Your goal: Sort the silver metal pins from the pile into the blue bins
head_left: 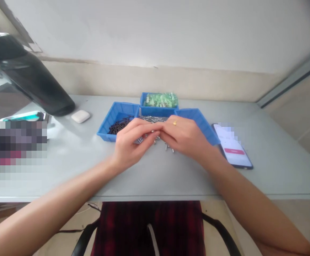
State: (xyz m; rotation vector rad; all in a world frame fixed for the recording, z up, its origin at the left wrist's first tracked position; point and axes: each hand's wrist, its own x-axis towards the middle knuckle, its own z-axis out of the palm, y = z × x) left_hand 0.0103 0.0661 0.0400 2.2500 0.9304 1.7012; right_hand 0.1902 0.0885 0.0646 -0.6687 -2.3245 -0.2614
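My left hand (133,141) and my right hand (183,137) meet at the fingertips above a pile of silvery screws (155,119) on the grey table. Both hands are closed, fingers pinched together; what they hold, if anything, is too small to name. A ring sits on a finger of the right hand. Left of the pile, a blue bin (105,124) contains dark screws (119,126). Behind it, another blue bin (159,111) holds a green-tinted plastic bag (161,100). The third blue bin (200,122) is partly hidden by my right hand.
On the left are a dark bottle (35,78), a white case (80,116) and a teal-and-white item (24,116). A phone (233,147) lies at the right. The table's front edge (155,197) runs below my forearms, and a wall rises behind.
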